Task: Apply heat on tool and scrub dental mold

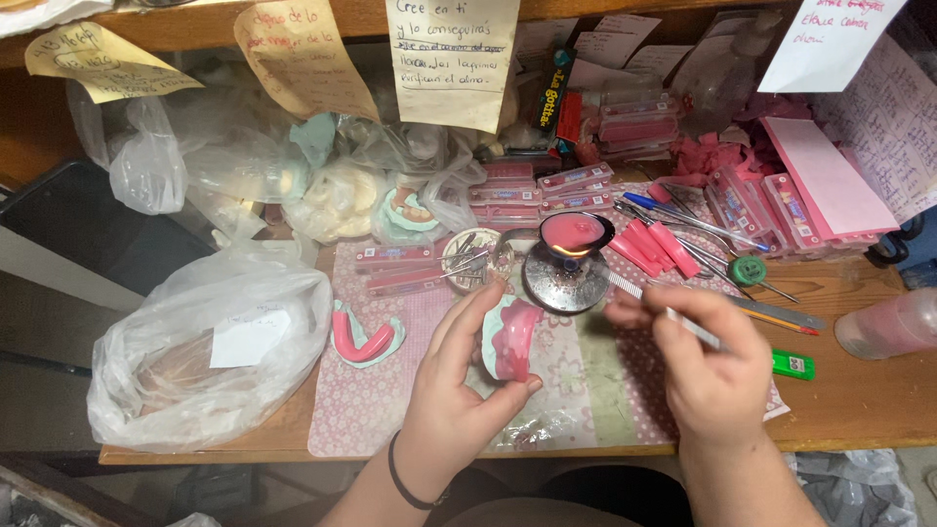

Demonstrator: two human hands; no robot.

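Observation:
My left hand holds a pale green dental cast topped with pink wax, tilted up above the patterned mat. My right hand grips a thin metal wax tool whose tip points toward a small burner. A spoon-shaped dish of melted pink wax sits over the burner's little flame. A second green cast with pink wax lies on the mat to the left.
A large clear plastic bag lies at the left. Pink wax sticks, trays of pink strips, pens, a green lighter and a pinkish bottle crowd the right. Paper notes hang from the shelf above.

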